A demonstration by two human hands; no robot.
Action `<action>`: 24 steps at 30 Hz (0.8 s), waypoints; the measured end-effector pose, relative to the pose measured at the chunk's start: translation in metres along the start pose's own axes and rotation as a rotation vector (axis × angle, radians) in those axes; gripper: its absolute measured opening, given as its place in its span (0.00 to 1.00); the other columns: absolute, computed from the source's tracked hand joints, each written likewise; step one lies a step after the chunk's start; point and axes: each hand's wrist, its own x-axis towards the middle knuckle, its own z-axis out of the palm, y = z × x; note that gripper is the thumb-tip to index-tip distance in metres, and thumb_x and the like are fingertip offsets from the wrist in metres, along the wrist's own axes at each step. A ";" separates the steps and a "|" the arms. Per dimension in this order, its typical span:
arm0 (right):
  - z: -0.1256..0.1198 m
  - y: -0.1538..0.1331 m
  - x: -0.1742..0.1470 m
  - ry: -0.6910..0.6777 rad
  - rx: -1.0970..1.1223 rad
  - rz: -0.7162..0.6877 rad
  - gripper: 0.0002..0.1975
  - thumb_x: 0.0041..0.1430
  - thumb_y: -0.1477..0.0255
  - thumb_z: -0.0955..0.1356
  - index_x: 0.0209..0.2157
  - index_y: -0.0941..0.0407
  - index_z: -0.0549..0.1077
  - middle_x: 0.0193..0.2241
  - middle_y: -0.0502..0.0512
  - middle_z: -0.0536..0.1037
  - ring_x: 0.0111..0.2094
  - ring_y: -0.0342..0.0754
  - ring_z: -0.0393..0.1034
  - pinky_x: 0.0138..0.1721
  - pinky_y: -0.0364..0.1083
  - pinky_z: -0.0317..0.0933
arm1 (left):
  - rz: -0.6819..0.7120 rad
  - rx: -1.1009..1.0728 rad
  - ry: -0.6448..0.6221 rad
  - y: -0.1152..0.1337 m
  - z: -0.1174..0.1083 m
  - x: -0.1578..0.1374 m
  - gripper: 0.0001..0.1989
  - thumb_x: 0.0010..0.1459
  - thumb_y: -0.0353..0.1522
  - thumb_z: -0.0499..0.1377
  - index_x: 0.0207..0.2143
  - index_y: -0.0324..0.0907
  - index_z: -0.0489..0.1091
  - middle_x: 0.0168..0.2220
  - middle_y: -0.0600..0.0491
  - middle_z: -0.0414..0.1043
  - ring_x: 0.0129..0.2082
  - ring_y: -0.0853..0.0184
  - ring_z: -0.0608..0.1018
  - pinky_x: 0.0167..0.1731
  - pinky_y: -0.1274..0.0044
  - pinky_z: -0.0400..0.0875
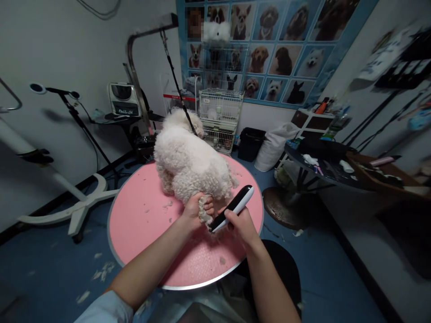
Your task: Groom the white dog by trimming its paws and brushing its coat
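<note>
A small white curly dog stands on a round pink grooming table, facing away, leashed to a black strap from an overhead arm. My left hand grips the dog's hind paw, lifted backward. My right hand holds a black-and-white electric clipper, its tip close to the underside of that paw.
Fur clippings lie on the table and blue floor. A white stand base is at left, wire cages behind, a white sack and a dark tool table at right. A dog-photo poster covers the wall.
</note>
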 end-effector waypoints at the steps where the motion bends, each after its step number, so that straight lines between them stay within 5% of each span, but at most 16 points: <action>1: 0.001 0.002 -0.005 0.037 -0.016 -0.020 0.14 0.49 0.63 0.70 0.28 0.61 0.74 0.16 0.48 0.69 0.14 0.39 0.58 0.15 0.40 0.53 | 0.011 0.013 0.009 0.000 0.000 0.001 0.11 0.48 0.29 0.51 0.16 0.42 0.53 0.11 0.58 0.50 0.10 0.75 0.55 0.10 0.84 0.53; 4: 0.008 0.011 -0.026 0.252 -0.006 -0.145 0.13 0.51 0.64 0.70 0.33 0.58 0.71 0.23 0.50 0.74 0.19 0.41 0.64 0.20 0.41 0.60 | 0.047 0.045 0.015 -0.002 0.001 0.006 0.11 0.48 0.31 0.51 0.15 0.41 0.54 0.11 0.58 0.51 0.10 0.75 0.56 0.10 0.84 0.53; 8: 0.020 0.029 -0.049 0.392 0.062 -0.356 0.17 0.50 0.69 0.72 0.39 0.53 0.63 0.40 0.55 0.76 0.38 0.49 0.73 0.39 0.50 0.68 | 0.098 0.091 0.027 -0.007 0.004 0.011 0.12 0.49 0.31 0.51 0.15 0.40 0.57 0.11 0.58 0.52 0.10 0.76 0.56 0.11 0.85 0.52; 16: 0.017 0.034 -0.055 0.266 -0.034 -0.430 0.20 0.49 0.72 0.71 0.43 0.51 0.61 0.47 0.56 0.73 0.48 0.52 0.69 0.51 0.56 0.61 | 0.149 0.133 0.082 -0.011 0.010 0.014 0.12 0.49 0.31 0.50 0.15 0.40 0.58 0.11 0.57 0.54 0.10 0.75 0.57 0.11 0.84 0.53; 20: 0.002 0.027 -0.049 0.071 -0.058 -0.280 0.16 0.47 0.71 0.73 0.37 0.54 0.66 0.37 0.53 0.77 0.39 0.50 0.73 0.43 0.51 0.66 | 0.109 0.127 0.043 -0.007 0.003 0.015 0.11 0.48 0.31 0.51 0.15 0.40 0.57 0.11 0.57 0.54 0.10 0.75 0.58 0.11 0.83 0.52; 24: -0.013 0.035 -0.050 0.198 0.183 -0.129 0.15 0.51 0.65 0.71 0.38 0.54 0.66 0.33 0.52 0.78 0.25 0.43 0.70 0.29 0.45 0.66 | 0.055 0.057 -0.014 -0.001 -0.002 0.012 0.11 0.48 0.31 0.51 0.15 0.41 0.55 0.11 0.58 0.51 0.09 0.75 0.55 0.10 0.83 0.51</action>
